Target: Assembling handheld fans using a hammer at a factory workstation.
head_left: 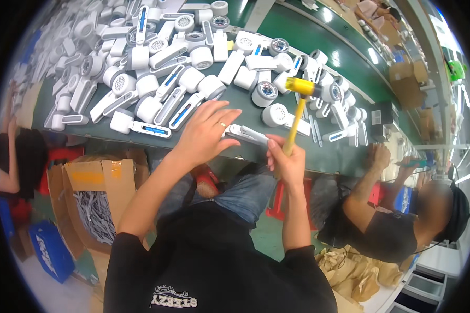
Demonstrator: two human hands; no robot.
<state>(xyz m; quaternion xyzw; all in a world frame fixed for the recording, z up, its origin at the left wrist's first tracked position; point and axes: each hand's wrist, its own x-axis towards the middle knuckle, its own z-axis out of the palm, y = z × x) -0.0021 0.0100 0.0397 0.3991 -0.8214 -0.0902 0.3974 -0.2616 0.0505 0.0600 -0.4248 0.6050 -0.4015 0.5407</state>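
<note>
My right hand (289,160) is wrapped round the handle of a yellow mallet (297,117), whose head stands up over the table's near side. Between my hands lies a slim white and grey handle-shaped piece (249,134); its right end meets my right fingertips. My left hand (204,129) has its fingers stretched apart, with the thumb close to that piece's left end; whether they touch I cannot tell. Just beyond my left fingers is a white fan-like unit (211,87) with a round head. Another, with a dotted grille (274,115), sits beyond the piece.
Similar white units (164,52) are heaped across the green table (94,129), some showing blue strips. At left below stands a cardboard box (89,177) holding grey strips (95,214). A co-worker (391,224) sits at right; another person's arm (11,156) shows at far left.
</note>
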